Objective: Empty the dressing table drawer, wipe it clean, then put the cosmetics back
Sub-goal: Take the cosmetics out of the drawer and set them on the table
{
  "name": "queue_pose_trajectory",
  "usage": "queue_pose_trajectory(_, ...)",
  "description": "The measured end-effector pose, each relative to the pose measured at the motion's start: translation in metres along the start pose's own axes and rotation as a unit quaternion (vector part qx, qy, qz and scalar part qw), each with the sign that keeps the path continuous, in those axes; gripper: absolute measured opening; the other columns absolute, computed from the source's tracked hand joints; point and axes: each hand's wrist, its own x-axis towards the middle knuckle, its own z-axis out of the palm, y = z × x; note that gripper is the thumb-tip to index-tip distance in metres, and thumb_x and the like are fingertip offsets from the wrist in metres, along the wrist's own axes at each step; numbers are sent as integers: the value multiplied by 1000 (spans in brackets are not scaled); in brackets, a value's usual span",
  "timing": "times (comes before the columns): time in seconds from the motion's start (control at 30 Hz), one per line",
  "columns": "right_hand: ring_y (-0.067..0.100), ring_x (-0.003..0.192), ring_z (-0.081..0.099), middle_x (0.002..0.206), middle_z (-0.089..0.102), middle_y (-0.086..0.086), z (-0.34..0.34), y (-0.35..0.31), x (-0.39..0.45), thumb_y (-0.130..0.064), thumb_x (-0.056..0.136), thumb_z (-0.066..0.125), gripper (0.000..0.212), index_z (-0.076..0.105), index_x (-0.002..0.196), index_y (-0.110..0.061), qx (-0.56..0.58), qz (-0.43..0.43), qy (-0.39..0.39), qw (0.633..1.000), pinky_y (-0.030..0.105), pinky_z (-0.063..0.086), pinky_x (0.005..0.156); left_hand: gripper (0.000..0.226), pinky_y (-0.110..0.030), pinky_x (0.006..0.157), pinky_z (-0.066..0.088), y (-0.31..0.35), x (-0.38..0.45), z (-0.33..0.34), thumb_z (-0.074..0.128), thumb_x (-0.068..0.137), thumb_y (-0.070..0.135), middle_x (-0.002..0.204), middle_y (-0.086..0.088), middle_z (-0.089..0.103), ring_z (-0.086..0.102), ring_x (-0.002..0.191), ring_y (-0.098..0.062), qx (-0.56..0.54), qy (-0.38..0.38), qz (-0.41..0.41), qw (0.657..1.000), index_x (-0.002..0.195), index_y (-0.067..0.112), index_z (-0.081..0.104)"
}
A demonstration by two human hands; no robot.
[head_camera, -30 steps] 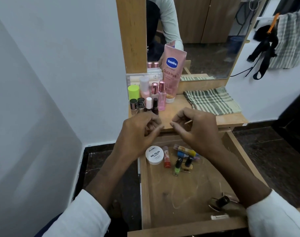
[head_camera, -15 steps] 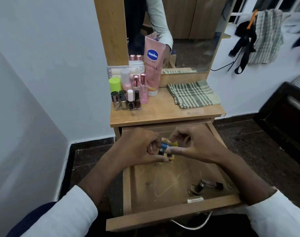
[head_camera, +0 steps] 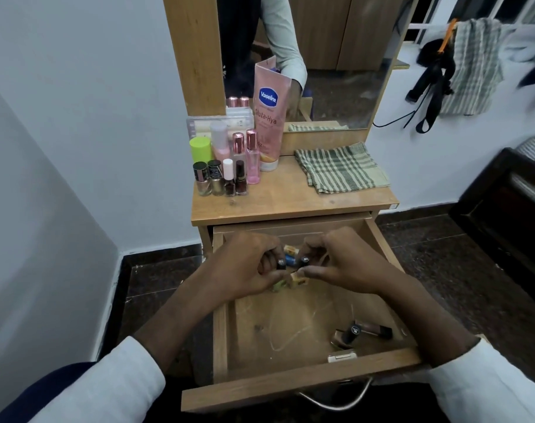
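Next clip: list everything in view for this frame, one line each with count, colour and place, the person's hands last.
Drawer: one, wood, pulled open.
Lotion tube: one, pink, tabletop against the mirror.
Nail polish bottles: four, dark and gold, front left of tabletop.
Spray bottles: two, pink, behind the polishes.
Green-capped container: one, tabletop left.
Checked cloth: one, green and cream, tabletop right.
Dark cosmetics: two or three, drawer's near right corner.
Small bottles: several, black caps, in the drawer between the hands.
Left hand: grips one black-capped bottle.
Right hand: grips another.

Pale blue-white walls [head_camera: 77, 117] meet a dark speckled stone floor [head_camera: 437, 254], with dark wooden furniture [head_camera: 504, 209] at right.
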Motion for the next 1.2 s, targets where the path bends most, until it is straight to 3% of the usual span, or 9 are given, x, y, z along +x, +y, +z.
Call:
queue_pose_trajectory(0.07, 0, 81, 71, 88, 76, -14, -8, -1, -4, -35, 87, 85, 17, 77, 99, -27, 61, 21, 32, 997, 29, 60, 72, 22, -20, 71, 57, 1, -3, -10, 87, 86, 30, 93, 14, 73, 68, 82, -2, -42, 30, -4, 999, 105, 26, 77)
queue_pose_trajectory(0.2, 5, 88, 77, 92, 79, -7, -19, -20, -5, -27, 91, 80, 17, 77, 106, -21, 209, 36, 148, 966, 29, 64, 78, 22, -11, 73, 51, 5, -16, -34, 86, 88, 20, 93, 15, 72, 70, 85, -7, -123, 166, 1, 978, 107, 18, 77)
queue_pose_trajectory(0.4, 7, 96, 76, 96, 80, -10, -17, -53, 28, -25, 93, 79, 20, 77, 112, -20, 248, 12, 257, 934, 32, 64, 82, 22, -28, 84, 59, -7, -22, -58, 74, 99, 25, 106, 4, 70, 71, 98, -18, -142, 310, -16, 940, 119, 15, 71)
queue_pose_trajectory(0.5, 1, 94, 75, 96, 78, -12, -16, -69, 53, -26, 92, 80, 21, 77, 113, -22, 225, -2, 299, 927, 22, 61, 79, 24, -34, 84, 60, -20, -22, -65, 70, 101, 23, 106, 3, 67, 68, 98, -16, -114, 359, -30, 926, 122, 13, 70)
queue_pose_trajectory(0.73, -16, 89, 65, 93, 69, -21, 3, -86, 94, -25, 90, 82, 22, 77, 111, -18, 143, -28, 344, 928, 3, 49, 73, 25, -31, 83, 59, -35, -17, -64, 69, 100, 25, 106, 7, 65, 64, 99, -7, -53, 372, -57, 925, 124, 16, 69)
queue_pose_trajectory(0.87, -18, 86, 63, 95, 69, -15, 15, -83, 98, -22, 89, 84, 24, 76, 110, -14, 124, -32, 344, 930, -1, 46, 74, 33, -24, 82, 58, -41, -17, -64, 74, 97, 27, 110, 7, 64, 62, 99, -4, -19, 365, -58, 929, 127, 15, 67)
queue_pose_trajectory(1.0, -13, 89, 66, 101, 72, -6, 30, -77, 93, -18, 87, 86, 27, 75, 111, -10, 139, -34, 354, 924, 5, 54, 77, 41, -13, 79, 54, -46, -24, -66, 83, 90, 28, 112, 8, 63, 62, 101, -2, -21, 349, -51, 935, 127, 17, 68)
queue_pose_trajectory(1.2, 0, 87, 66, 98, 67, -4, 38, -75, 94, -22, 86, 85, 30, 76, 113, -15, 136, -33, 360, 922, 11, 57, 77, 34, -20, 80, 59, -53, -31, -65, 84, 90, 24, 107, 11, 67, 67, 98, -7, -32, 360, -78, 929, 119, 19, 69)
